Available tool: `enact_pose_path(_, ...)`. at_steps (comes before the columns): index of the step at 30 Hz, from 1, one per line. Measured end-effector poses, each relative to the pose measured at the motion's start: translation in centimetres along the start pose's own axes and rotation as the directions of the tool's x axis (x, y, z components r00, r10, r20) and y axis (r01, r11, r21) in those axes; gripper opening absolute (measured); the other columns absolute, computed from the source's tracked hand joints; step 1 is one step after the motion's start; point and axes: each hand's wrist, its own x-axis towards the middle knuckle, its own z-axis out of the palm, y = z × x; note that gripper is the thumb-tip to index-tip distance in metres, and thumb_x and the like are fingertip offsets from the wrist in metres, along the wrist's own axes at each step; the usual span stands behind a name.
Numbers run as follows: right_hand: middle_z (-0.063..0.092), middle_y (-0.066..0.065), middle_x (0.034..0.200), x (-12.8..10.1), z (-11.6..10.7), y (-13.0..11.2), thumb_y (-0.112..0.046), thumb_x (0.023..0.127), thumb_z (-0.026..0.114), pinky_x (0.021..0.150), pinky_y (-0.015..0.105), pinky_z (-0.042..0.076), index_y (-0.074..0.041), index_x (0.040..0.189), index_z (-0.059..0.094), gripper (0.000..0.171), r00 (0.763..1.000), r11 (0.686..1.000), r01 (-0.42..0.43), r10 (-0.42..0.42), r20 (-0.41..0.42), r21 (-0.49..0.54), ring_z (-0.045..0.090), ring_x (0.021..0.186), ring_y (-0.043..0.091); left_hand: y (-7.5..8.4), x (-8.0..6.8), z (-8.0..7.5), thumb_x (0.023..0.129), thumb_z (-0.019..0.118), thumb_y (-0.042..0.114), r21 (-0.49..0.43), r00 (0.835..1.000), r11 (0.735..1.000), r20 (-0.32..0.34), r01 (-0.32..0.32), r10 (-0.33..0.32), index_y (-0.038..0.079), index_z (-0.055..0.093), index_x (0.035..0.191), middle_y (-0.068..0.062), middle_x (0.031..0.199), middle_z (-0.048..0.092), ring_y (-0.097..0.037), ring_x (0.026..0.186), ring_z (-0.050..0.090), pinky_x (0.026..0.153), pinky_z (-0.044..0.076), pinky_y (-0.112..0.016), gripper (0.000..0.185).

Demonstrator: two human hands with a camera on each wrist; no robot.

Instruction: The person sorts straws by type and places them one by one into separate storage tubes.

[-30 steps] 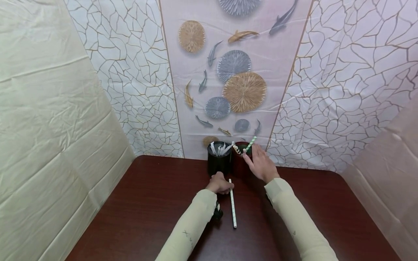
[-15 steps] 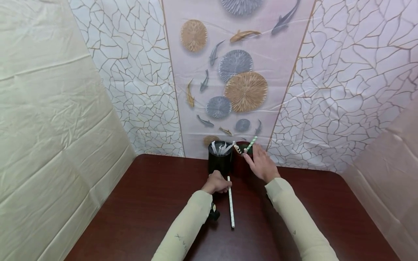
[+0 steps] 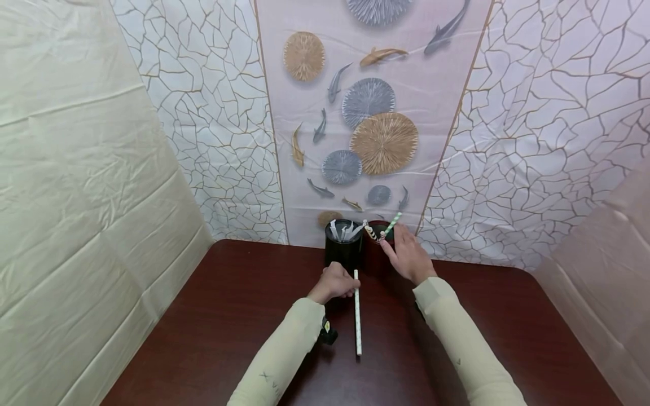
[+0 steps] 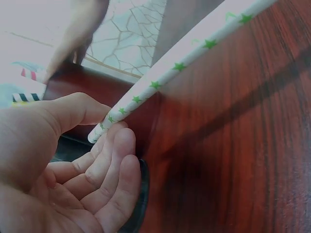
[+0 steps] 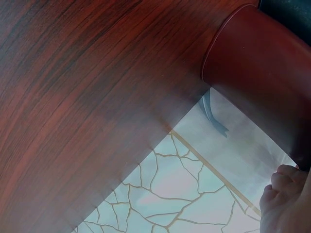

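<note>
My left hand (image 3: 336,282) pinches the far end of a white paper straw with green stars (image 3: 358,313) between thumb and forefinger. The left wrist view shows that pinch (image 4: 109,125), with the star straw (image 4: 181,65) slanting away over the dark wood table (image 4: 233,145). The straw's near end lies on the table toward me. My right hand (image 3: 406,256) reaches to the rim of a dark red cup (image 3: 374,256) and holds a green-striped straw (image 3: 392,223) standing in it. Its curled fingers (image 5: 286,196) show beside the red cup (image 5: 262,73).
A black cup (image 3: 342,251) with several white straws stands left of the red cup, touching it, against the patterned back wall. A brown-striped straw (image 3: 369,232) leans in the red cup. Cloth-covered walls close in left and right. The table (image 3: 213,316) spreads out bare to both sides.
My left hand has slid forward toward the black cup, taking the star straw with it and turning it straighter. The right hand has stayed at the red cup.
</note>
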Motion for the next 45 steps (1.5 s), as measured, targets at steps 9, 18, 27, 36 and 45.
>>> enact_pose_path(9,0.027,0.031,0.170,-0.1,-0.2,0.1,-0.059,0.113,0.026,0.127,0.062,0.030,0.007,0.165,0.018,0.084,0.999,1.000,-0.023,0.023,0.024,0.001,0.027,0.159,0.046,2.3,-0.5,-1.1,0.093,0.080,0.019,0.058,0.999,0.997,-0.013,-0.043,0.044,0.007,0.081,0.075,-0.005,0.065,0.075,-0.029,0.070,0.076,0.060,0.059,-0.029,0.021)
enact_pose_path(18,0.030,0.029,0.167,0.0,-0.3,0.0,-0.061,0.112,0.026,0.125,0.063,0.033,0.005,0.163,0.022,0.083,1.000,1.000,-0.022,0.022,0.017,0.008,0.031,0.157,0.045,5.4,-1.0,-2.9,0.092,0.080,0.025,0.114,0.995,0.989,-0.022,-0.096,0.099,0.012,0.081,0.076,-0.003,0.065,0.076,-0.016,0.061,0.069,0.054,0.052,-0.025,0.020)
enact_pose_path(27,0.024,0.029,0.171,0.0,-0.5,-0.1,-0.063,0.111,0.024,0.127,0.062,0.030,0.005,0.166,0.015,0.088,0.999,0.999,-0.040,0.040,0.037,0.000,0.025,0.160,0.046,8.9,-1.2,-4.7,0.095,0.078,0.027,0.176,0.981,0.966,-0.011,-0.189,0.194,0.015,0.081,0.080,-0.001,0.066,0.076,-0.013,0.060,0.067,0.059,0.051,-0.024,0.019)
enact_pose_path(36,0.033,0.031,0.165,-0.2,-0.4,-0.2,-0.057,0.113,0.029,0.123,0.065,0.034,0.005,0.161,0.025,0.079,1.000,1.000,0.000,0.000,0.006,0.017,0.033,0.155,0.048,12.4,-1.1,-6.5,0.093,0.079,0.026,0.221,0.951,0.932,-0.053,-0.288,0.306,0.015,0.082,0.079,0.001,0.063,0.074,-0.010,0.060,0.067,0.057,0.048,-0.021,0.018)
enact_pose_path(45,0.033,0.029,0.165,0.0,-0.2,-0.2,-0.059,0.112,0.028,0.121,0.064,0.038,0.003,0.163,0.023,0.080,1.000,1.000,-0.004,0.004,0.006,0.020,0.036,0.154,0.047,16.1,-1.1,-8.4,0.094,0.078,0.025,0.262,0.911,0.897,-0.117,-0.355,0.395,0.011,0.081,0.083,-0.001,0.072,0.078,-0.008,0.062,0.066,0.059,0.050,-0.020,0.018)
